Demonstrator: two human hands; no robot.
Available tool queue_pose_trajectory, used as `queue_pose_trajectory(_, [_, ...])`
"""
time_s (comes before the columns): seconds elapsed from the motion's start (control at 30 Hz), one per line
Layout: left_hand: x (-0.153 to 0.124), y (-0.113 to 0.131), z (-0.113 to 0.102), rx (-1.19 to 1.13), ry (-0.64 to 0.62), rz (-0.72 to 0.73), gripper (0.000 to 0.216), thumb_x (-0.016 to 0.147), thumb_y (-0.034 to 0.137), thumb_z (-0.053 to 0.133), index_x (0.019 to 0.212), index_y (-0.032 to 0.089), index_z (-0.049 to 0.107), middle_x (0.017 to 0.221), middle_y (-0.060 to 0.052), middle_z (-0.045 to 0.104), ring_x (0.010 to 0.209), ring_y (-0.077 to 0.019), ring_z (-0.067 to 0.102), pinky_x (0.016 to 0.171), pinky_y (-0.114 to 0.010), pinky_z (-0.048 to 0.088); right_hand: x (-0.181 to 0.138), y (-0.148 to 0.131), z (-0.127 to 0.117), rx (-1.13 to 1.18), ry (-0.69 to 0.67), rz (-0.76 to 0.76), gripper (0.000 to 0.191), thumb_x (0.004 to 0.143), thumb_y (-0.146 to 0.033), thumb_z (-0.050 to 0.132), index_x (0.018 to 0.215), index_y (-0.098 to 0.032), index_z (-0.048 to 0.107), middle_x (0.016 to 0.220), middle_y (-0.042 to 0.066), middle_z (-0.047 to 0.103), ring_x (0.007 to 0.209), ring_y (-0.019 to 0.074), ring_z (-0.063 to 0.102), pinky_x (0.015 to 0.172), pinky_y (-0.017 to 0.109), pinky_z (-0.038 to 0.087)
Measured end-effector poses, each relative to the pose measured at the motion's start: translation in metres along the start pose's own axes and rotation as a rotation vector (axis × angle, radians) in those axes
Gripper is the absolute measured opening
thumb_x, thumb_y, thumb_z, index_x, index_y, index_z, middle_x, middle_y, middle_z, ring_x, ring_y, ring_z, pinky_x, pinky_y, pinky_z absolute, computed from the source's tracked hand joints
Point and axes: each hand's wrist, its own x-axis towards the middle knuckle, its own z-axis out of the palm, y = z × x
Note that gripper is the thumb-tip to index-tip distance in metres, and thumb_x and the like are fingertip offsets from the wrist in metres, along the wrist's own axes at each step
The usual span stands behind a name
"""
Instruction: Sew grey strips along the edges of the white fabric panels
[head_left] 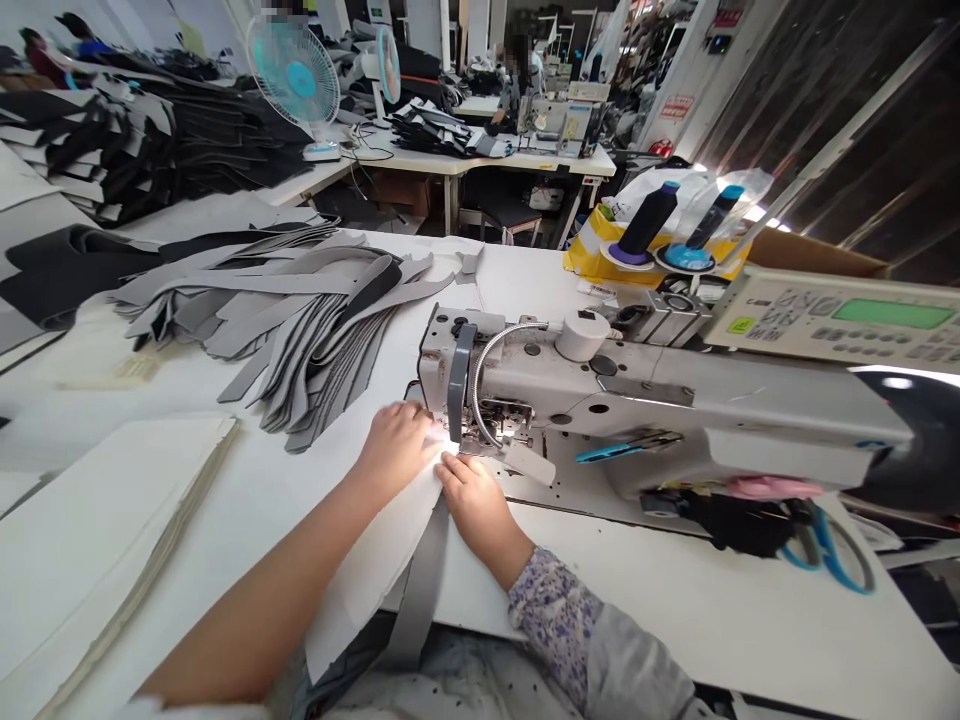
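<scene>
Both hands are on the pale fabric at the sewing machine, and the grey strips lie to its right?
No: the head view shows the grey cut strips left of the sewing machine. The left hand and right hand are on the pale fabric.

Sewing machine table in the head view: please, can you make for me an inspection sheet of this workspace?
surface: white work table under the machine.
job's things: pale grey fabric piece at the needle of the sewing machine; grey strip hangs below it.
clutter: pile of grey cut pieces; blue-handled scissors.
hands: left hand on the fabric beside the needle; right hand flat on the fabric.
cables: thin wires on the far table.
surroundings: thread cones, two fans, co-worker at another machine.
</scene>
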Motion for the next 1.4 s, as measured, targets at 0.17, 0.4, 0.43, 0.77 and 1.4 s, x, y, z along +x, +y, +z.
queue_pose_trajectory(0.17, [-0.080, 0.019, 0.000, -0.036, -0.245, -0.068, 0.036, 0.082, 0.052, 0.057, 0.101, 0.021, 0.058, 0.100, -0.005, 0.063, 0.087, -0.0213, 0.061, 0.067, -0.030, 0.042, 0.007, 0.004, -0.005, 0.050, -0.010, 0.015, 0.016, 0.091, -0.010, 0.056, 0.098, -0.017, 0.070, 0.113, 0.010, 0.069, 0.095, 0.0223, 0.062, 0.087, 0.036, 0.052])
queue_pose_trajectory(0.4, [-0.088, 0.026, 0.006, 0.011, -0.294, -0.048, 0.032, 0.097, 0.024, 0.030, 0.082, 0.020, 0.058, 0.085, -0.002, 0.063, 0.075, -0.0166, 0.060, 0.061, -0.029, 0.036, -0.021, -0.029, -0.038, 0.082, -0.079, 0.124, 0.015, 0.094, -0.015, 0.052, 0.096, -0.019, 0.067, 0.100, 0.009, 0.068, 0.090, 0.0221, 0.062, 0.083, 0.036, 0.052])
queue_pose_trajectory(0.43, [-0.087, 0.026, 0.008, 0.013, -0.304, -0.040, 0.032, 0.097, 0.024, 0.031, 0.083, 0.020, 0.059, 0.085, -0.002, 0.063, 0.076, -0.0168, 0.061, 0.062, -0.029, 0.037, -0.031, -0.038, -0.044, 0.109, -0.117, 0.091, 0.014, 0.095, -0.016, 0.053, 0.093, -0.019, 0.066, 0.095, 0.007, 0.068, 0.087, 0.0211, 0.062, 0.082, 0.036, 0.052])
queue_pose_trajectory(0.77, [-0.069, 0.030, 0.019, 0.096, -0.354, -0.006, 0.026, 0.088, 0.008, 0.039, 0.089, 0.017, 0.063, 0.090, -0.007, 0.064, 0.083, -0.0202, 0.063, 0.070, -0.030, 0.046, -0.066, -0.061, -0.050, 0.096, -0.217, -0.089, 0.042, 0.092, -0.037, 0.062, 0.131, -0.021, 0.055, 0.137, 0.008, 0.054, 0.126, 0.0294, 0.047, 0.108, 0.046, 0.041])
queue_pose_trajectory(1.4, [-0.044, 0.033, 0.013, 0.101, -0.324, -0.067, 0.029, 0.084, 0.001, 0.039, 0.096, 0.016, 0.059, 0.096, -0.007, 0.062, 0.076, -0.0167, 0.063, 0.064, -0.027, 0.045, -0.060, -0.048, -0.041, 0.068, -0.158, -0.046, 0.040, 0.090, -0.028, 0.066, 0.127, -0.016, 0.059, 0.136, 0.009, 0.056, 0.127, 0.0291, 0.048, 0.108, 0.044, 0.043])
